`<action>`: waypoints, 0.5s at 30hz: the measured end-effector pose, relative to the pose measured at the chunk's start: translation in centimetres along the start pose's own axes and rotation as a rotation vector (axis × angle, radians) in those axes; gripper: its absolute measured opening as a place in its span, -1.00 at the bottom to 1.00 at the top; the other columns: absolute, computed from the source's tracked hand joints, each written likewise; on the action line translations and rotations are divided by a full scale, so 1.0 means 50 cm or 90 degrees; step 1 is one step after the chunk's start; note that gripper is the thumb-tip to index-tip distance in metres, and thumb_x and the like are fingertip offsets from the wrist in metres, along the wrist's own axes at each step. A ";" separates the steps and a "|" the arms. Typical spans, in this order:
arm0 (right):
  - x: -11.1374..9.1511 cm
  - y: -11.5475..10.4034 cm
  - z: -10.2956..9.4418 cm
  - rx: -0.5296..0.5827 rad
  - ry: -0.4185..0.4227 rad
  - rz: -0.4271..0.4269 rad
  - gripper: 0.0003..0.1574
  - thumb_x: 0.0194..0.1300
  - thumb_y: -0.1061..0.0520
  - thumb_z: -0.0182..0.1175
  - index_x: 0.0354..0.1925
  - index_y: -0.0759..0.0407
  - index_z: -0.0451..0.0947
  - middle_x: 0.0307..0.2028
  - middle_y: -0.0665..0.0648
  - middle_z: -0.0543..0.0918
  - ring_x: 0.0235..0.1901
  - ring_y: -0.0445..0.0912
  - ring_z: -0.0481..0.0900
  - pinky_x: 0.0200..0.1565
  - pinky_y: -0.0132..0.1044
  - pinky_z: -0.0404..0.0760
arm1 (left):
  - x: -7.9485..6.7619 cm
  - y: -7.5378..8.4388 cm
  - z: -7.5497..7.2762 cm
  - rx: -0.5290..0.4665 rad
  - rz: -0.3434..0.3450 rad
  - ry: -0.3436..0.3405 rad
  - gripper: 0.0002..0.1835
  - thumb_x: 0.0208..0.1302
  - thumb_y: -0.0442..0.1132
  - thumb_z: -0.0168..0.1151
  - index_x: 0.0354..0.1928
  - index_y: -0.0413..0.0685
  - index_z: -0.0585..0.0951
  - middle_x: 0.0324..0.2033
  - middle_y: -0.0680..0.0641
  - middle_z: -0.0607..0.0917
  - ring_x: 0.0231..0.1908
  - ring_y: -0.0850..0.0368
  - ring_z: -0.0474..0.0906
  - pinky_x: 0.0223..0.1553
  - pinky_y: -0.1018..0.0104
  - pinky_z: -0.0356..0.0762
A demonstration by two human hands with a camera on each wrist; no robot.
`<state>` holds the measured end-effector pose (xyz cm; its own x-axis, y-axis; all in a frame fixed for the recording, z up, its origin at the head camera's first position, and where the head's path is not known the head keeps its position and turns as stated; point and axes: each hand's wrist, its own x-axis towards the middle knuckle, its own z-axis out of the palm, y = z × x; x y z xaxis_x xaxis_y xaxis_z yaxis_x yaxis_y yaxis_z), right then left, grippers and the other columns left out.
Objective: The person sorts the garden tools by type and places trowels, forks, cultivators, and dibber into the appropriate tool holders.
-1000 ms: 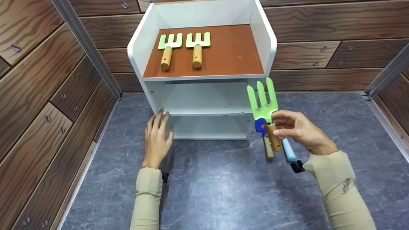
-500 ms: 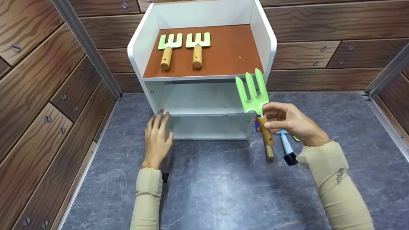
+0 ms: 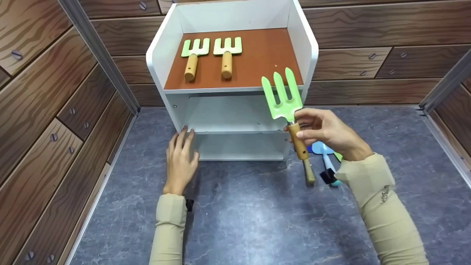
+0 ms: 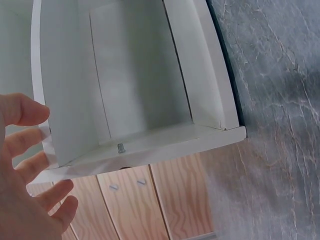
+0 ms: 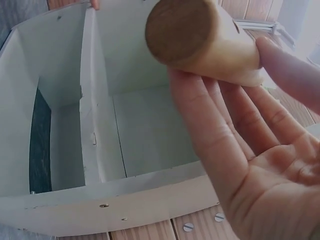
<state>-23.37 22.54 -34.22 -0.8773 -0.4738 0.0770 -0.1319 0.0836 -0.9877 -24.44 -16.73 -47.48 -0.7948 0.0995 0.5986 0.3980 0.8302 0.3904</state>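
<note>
head: your right hand [image 3: 327, 134] pinches the wooden handle [image 3: 298, 145] of a green three-tined garden fork [image 3: 285, 109] before the white shelf unit [image 3: 235, 89], its tines beyond the hand. left wrist: your left hand [image 4: 25, 192], fingers apart, touches the unit's edge. right wrist: the handle sits between thumb and fingers, butt end toward the camera.

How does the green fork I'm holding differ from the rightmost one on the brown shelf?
The held bright green fork has pointed tines; the pale green shelf fork has blunt ones. The held fork is raised; the shelf fork lies flat. Both have three tines and wooden handles.
</note>
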 end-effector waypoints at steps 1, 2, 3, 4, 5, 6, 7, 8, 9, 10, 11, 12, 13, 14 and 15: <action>0.001 -0.001 0.001 0.004 0.003 0.004 -0.57 0.32 0.42 0.23 0.15 0.30 0.54 -0.11 0.15 0.75 -0.24 0.00 0.77 -0.27 -0.21 0.74 | 0.000 0.000 0.000 0.000 0.000 0.001 -0.40 0.26 -0.39 0.30 0.37 -0.23 0.48 0.39 -0.24 0.40 0.31 -0.36 0.29 0.21 -0.35 0.34; 0.003 -0.003 0.001 0.007 0.006 0.006 -0.56 0.32 0.42 0.24 0.17 0.33 0.53 -0.11 0.16 0.75 -0.24 0.00 0.77 -0.27 -0.21 0.74 | -0.001 0.000 0.000 -0.001 0.000 0.001 -0.39 0.25 -0.39 0.30 0.37 -0.23 0.48 0.39 -0.24 0.40 0.31 -0.36 0.29 0.21 -0.35 0.33; 0.004 -0.004 0.001 0.011 0.009 0.008 -0.54 0.32 0.42 0.24 0.18 0.37 0.51 -0.11 0.16 0.75 -0.24 0.01 0.77 -0.27 -0.21 0.74 | -0.001 0.000 0.001 -0.002 0.001 0.002 -0.39 0.25 -0.39 0.31 0.37 -0.23 0.48 0.39 -0.24 0.40 0.31 -0.36 0.29 0.21 -0.35 0.33; 0.006 -0.005 0.002 0.015 0.009 0.008 -0.53 0.32 0.42 0.24 0.19 0.40 0.49 -0.11 0.16 0.75 -0.24 0.03 0.77 -0.27 -0.20 0.74 | -0.001 0.000 0.001 -0.002 0.002 0.003 -0.39 0.25 -0.39 0.31 0.37 -0.23 0.48 0.39 -0.24 0.40 0.31 -0.36 0.29 0.21 -0.35 0.33; 0.007 -0.006 0.002 0.019 0.011 0.009 -0.53 0.33 0.42 0.23 0.20 0.40 0.49 -0.11 0.17 0.75 -0.24 0.03 0.77 -0.27 -0.19 0.74 | -0.001 0.000 0.001 -0.003 0.002 0.003 -0.39 0.25 -0.39 0.31 0.37 -0.23 0.48 0.39 -0.24 0.40 0.31 -0.36 0.29 0.21 -0.35 0.33; 0.008 -0.008 0.002 0.025 0.012 0.008 -0.52 0.33 0.42 0.23 0.21 0.41 0.48 -0.10 0.18 0.75 -0.24 0.04 0.77 -0.26 -0.17 0.75 | -0.001 0.000 0.001 -0.004 0.001 0.002 -0.39 0.25 -0.39 0.31 0.37 -0.23 0.48 0.39 -0.24 0.40 0.31 -0.36 0.29 0.22 -0.34 0.33; 0.009 -0.009 0.003 0.031 0.012 0.008 -0.51 0.33 0.42 0.23 0.22 0.43 0.46 -0.10 0.20 0.74 -0.24 0.07 0.78 -0.26 -0.15 0.75 | -0.001 0.000 0.001 -0.005 0.001 0.003 -0.39 0.25 -0.39 0.31 0.37 -0.23 0.48 0.39 -0.24 0.40 0.31 -0.36 0.29 0.21 -0.34 0.33; 0.011 -0.011 0.003 0.033 0.011 0.006 -0.50 0.34 0.41 0.23 0.23 0.45 0.45 -0.09 0.20 0.75 -0.23 0.08 0.78 -0.25 -0.14 0.75 | -0.001 -0.001 0.001 -0.005 0.002 0.004 -0.38 0.24 -0.40 0.32 0.37 -0.23 0.48 0.39 -0.24 0.40 0.31 -0.36 0.29 0.21 -0.34 0.33; 0.012 -0.014 0.004 0.031 0.011 0.003 -0.50 0.34 0.41 0.23 0.23 0.46 0.44 -0.09 0.21 0.74 -0.23 0.08 0.78 -0.24 -0.13 0.75 | 0.000 -0.001 0.001 -0.005 0.002 0.005 -0.38 0.23 -0.41 0.32 0.37 -0.23 0.48 0.39 -0.24 0.40 0.31 -0.36 0.29 0.21 -0.34 0.33; 0.013 -0.016 0.005 0.030 0.013 0.002 -0.50 0.35 0.40 0.23 0.23 0.44 0.45 -0.09 0.21 0.74 -0.23 0.08 0.78 -0.24 -0.14 0.75 | 0.000 -0.001 0.001 -0.005 0.002 0.006 -0.37 0.23 -0.41 0.33 0.37 -0.23 0.48 0.39 -0.24 0.40 0.31 -0.36 0.29 0.21 -0.34 0.33; 0.013 -0.018 0.006 0.028 0.016 0.002 -0.50 0.35 0.39 0.23 0.23 0.44 0.45 -0.09 0.21 0.74 -0.23 0.06 0.77 -0.25 -0.15 0.75 | 0.000 -0.001 0.002 -0.005 0.002 0.008 -0.37 0.22 -0.41 0.34 0.37 -0.23 0.48 0.39 -0.24 0.40 0.31 -0.36 0.29 0.20 -0.34 0.33; 0.015 -0.021 0.007 0.026 0.018 0.002 -0.49 0.35 0.39 0.23 0.24 0.47 0.43 -0.09 0.21 0.74 -0.23 0.05 0.77 -0.25 -0.16 0.75 | 0.000 0.000 0.002 -0.005 0.004 0.009 -0.36 0.21 -0.42 0.34 0.37 -0.23 0.48 0.39 -0.24 0.40 0.30 -0.36 0.29 0.20 -0.35 0.33; 0.016 -0.024 0.009 0.027 0.022 0.002 -0.48 0.35 0.39 0.23 0.24 0.48 0.43 -0.09 0.21 0.74 -0.23 0.04 0.77 -0.26 -0.18 0.75 | 0.000 0.000 0.002 -0.005 0.005 0.012 -0.36 0.21 -0.42 0.35 0.37 -0.23 0.48 0.38 -0.24 0.41 0.30 -0.37 0.30 0.19 -0.35 0.34; 0.018 -0.027 0.011 0.028 0.026 0.002 -0.48 0.35 0.39 0.24 0.24 0.50 0.42 -0.08 0.22 0.74 -0.23 0.03 0.77 -0.26 -0.19 0.75 | 0.000 0.000 0.002 -0.004 0.006 0.013 -0.36 0.20 -0.43 0.35 0.37 -0.23 0.49 0.38 -0.24 0.41 0.30 -0.37 0.30 0.19 -0.35 0.34; 0.019 -0.030 0.013 0.030 0.030 0.002 -0.48 0.35 0.39 0.23 0.24 0.51 0.41 -0.08 0.23 0.74 -0.24 0.03 0.77 -0.27 -0.19 0.75 | 0.000 0.000 0.001 -0.003 0.006 0.012 -0.36 0.21 -0.43 0.35 0.37 -0.23 0.49 0.38 -0.24 0.41 0.30 -0.37 0.30 0.19 -0.35 0.34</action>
<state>-23.72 21.39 -32.77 -0.8986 -0.4315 0.0790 -0.1082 0.0435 -0.9932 -24.46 -16.71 -47.55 -0.7823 0.0969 0.6153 0.4077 0.8265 0.3881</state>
